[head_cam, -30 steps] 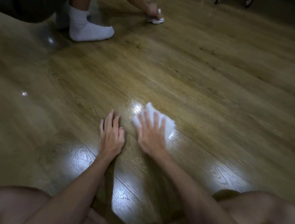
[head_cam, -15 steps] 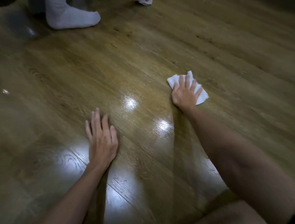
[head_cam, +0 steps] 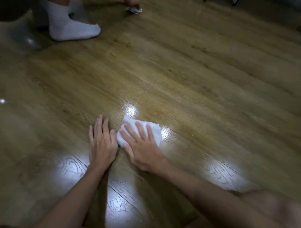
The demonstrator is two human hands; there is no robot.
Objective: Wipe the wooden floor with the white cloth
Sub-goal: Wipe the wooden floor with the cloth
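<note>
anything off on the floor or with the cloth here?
Nothing stands out. The right hand presses the white cloth flat on the wooden floor; the left hand rests beside it. Bright patches look like light reflections, not spills.

Indoor room: glossy wood-plank floor (head_cam: 195,73), someone's white-socked foot (head_cam: 71,27).

A second person's foot in a white sock (head_cam: 71,26) stands at the far left, toes pointing right, sole flat on the boards. Behind it, at the far left edge, is a dark shape that cannot be made out. At the far edge, right of the sock, another hand (head_cam: 132,3) holds a small white rag (head_cam: 134,10) down; only part of it shows. At the far right corner a dark object (head_cam: 234,1) is cut off by the edge.
</note>
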